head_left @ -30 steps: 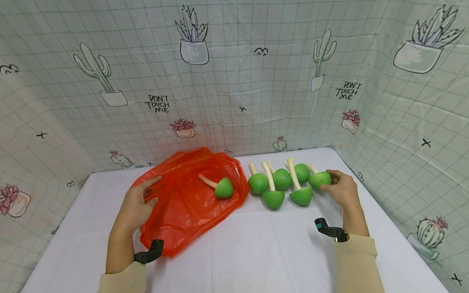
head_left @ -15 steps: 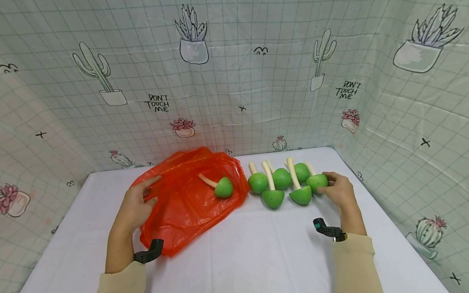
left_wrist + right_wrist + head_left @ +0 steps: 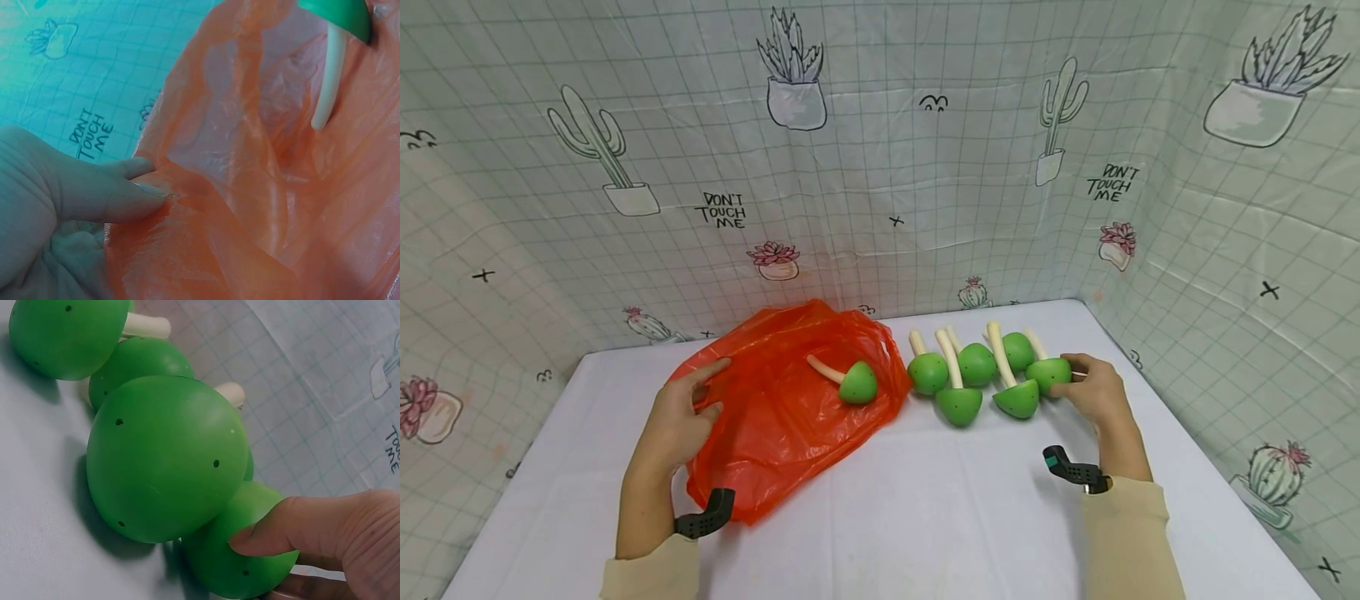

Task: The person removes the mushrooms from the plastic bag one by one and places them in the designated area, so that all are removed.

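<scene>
My left hand point(image 3: 679, 423) holds the left edge of a red plastic bag point(image 3: 752, 479) that lies spread with its mouth toward the right. In the left wrist view, the thumb and a finger pinch the bag's thin film point(image 3: 187, 231). A toy mushroom point(image 3: 858, 384) with a green, black-dotted cap and cream stem lies in the bag. At the right, my right hand point(image 3: 1099, 392) grips the cap of the rightmost mushroom point(image 3: 1043, 377). The right wrist view shows the thumb on that green cap point(image 3: 209, 565), partly behind a nearer mushroom point(image 3: 165, 456).
Several like mushrooms point(image 3: 958, 407) lie close together between the bag and my right hand, stems pointing mostly backward. They rest on a white-covered table point(image 3: 910, 517). A cactus-printed cloth point(image 3: 880, 167) hangs behind and along both sides.
My right hand has shifted slightly left with the rightmost mushroom, bringing it closer to the others; in the last half second it stays put. The left hand and bag have not moved.
</scene>
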`<state>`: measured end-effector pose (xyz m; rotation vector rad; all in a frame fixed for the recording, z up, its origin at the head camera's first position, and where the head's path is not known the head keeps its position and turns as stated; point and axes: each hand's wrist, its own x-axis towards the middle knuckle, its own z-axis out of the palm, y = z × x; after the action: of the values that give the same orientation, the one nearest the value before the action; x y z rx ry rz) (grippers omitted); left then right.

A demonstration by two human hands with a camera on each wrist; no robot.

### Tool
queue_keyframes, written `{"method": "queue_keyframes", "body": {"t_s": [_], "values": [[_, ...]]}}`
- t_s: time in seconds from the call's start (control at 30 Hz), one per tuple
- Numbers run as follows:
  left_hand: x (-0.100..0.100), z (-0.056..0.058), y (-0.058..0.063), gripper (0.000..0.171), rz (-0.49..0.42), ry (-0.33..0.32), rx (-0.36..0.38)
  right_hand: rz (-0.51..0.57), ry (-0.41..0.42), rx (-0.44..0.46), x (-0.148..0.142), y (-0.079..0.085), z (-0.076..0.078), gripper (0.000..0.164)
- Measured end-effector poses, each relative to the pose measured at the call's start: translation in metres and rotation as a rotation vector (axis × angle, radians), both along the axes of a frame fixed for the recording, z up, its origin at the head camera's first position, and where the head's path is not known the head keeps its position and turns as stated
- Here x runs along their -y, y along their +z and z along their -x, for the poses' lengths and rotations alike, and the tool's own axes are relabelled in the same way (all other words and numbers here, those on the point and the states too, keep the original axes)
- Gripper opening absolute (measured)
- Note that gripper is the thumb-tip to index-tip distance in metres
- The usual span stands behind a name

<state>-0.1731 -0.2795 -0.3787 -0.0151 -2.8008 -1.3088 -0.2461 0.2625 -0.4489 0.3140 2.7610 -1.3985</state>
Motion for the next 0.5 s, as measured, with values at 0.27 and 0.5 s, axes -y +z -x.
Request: {"method": "queue_keyframes", "body": {"t_s": [0.27,0.5], "values": [[0.0004,0.0002,-0.0003,0.061,-0.005,-0.006,-0.006,0.04,-0.004,0.024,-0.0011,0.0038,-0.0033,0.078],[0.0003,0.0003,0.0003,0.061,-0.004,0.003,0.005,0.009,-0.019,0.029,-0.0031,0.0076,-0.0054,0.078]]}}
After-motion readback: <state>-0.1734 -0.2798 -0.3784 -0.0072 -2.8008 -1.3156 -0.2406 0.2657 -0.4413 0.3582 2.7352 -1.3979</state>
